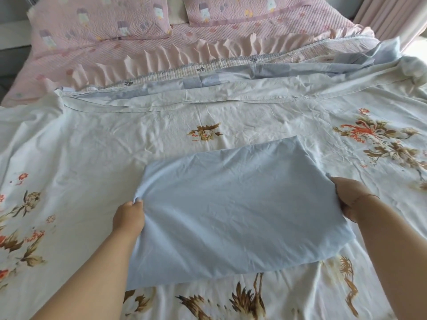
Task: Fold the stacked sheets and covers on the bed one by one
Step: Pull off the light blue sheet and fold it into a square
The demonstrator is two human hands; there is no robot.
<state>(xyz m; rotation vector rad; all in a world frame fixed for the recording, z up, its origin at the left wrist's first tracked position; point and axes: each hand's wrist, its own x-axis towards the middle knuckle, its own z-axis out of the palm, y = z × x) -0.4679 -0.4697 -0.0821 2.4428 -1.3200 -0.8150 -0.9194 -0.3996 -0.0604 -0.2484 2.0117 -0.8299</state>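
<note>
A plain light blue sheet (233, 204), folded into a rough rectangle, lies in front of me on a white sheet with brown and orange flowers (115, 144). My left hand (128, 218) pinches the blue sheet's left edge, bunching the cloth there. My right hand (351, 199) grips its right edge, fingers tucked under the fabric. Beyond the floral sheet, the edges of a blue-grey checked cover (208, 82) and a quilted cover with a patterned border (231, 62) show from underneath.
A pink quilted bedspread with a ruffled hem (138, 45) covers the head of the bed, with two pink pillows (99, 17) on it. Pink curtains (390, 17) hang at the far right.
</note>
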